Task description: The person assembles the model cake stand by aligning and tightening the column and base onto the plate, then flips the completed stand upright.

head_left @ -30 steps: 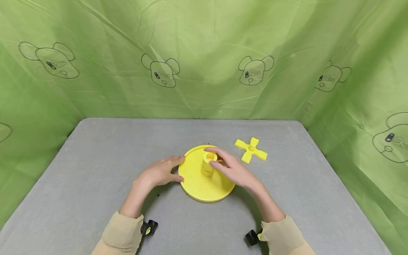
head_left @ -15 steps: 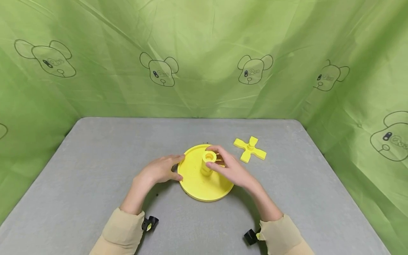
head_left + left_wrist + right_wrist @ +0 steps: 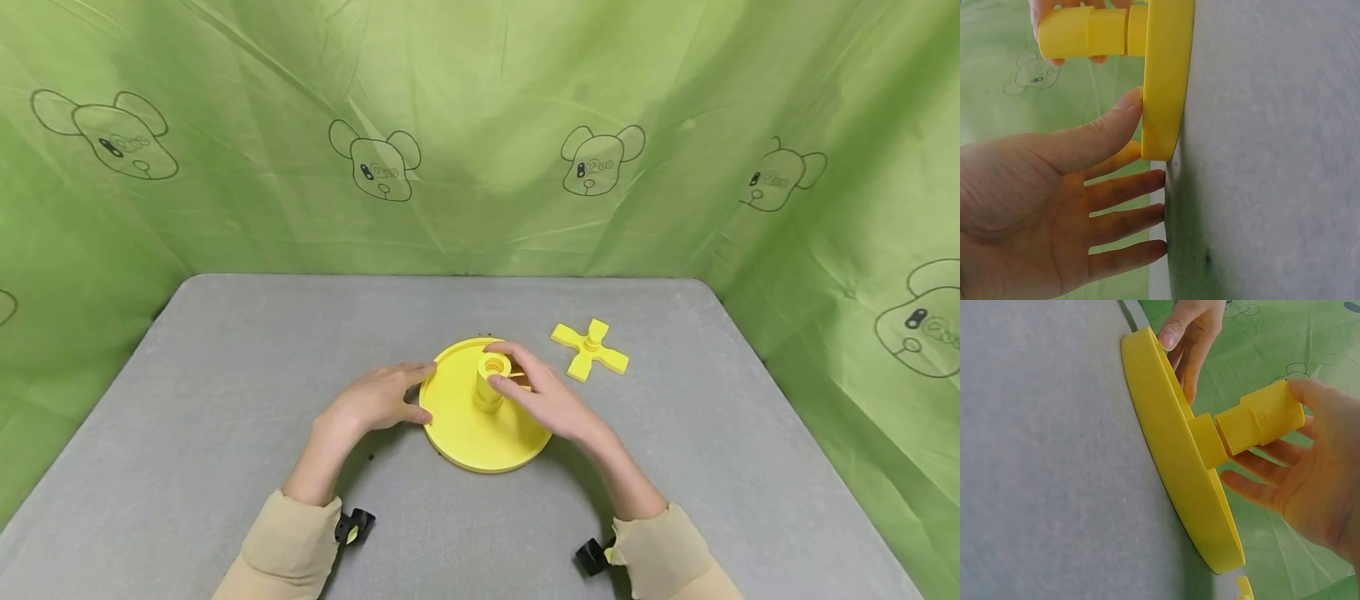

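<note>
Closest to me, along the bottom edge of the head view, two beige sleeves [image 3: 288, 537] come in, with a black device [image 3: 362, 523] at each wrist. Past them, left of centre, the left hand [image 3: 375, 398] has its thumb and index finger spread apart, tips touching the rim of the yellow round base [image 3: 480, 442]; it grasps nothing, and I can't tell whether its straight lower fingers touch the table. Right of centre, the right hand [image 3: 551, 400] pinches the yellow hollow post [image 3: 486, 390] between thumb and fingers, close to its top.

I have the post in the middle of the frame, over the base. Its long axis stands upright, square to the flat base, its round mouth facing up; my right wrist feed shows a thin seam where it meets the short collar [image 3: 1208, 440] below.

Farther off, right of the base, a yellow cross-shaped piece [image 3: 590, 352] lies flat, its central peg pointing up. The grey table [image 3: 300, 333] runs back to a green curtain [image 3: 480, 242] printed with bear heads.
</note>
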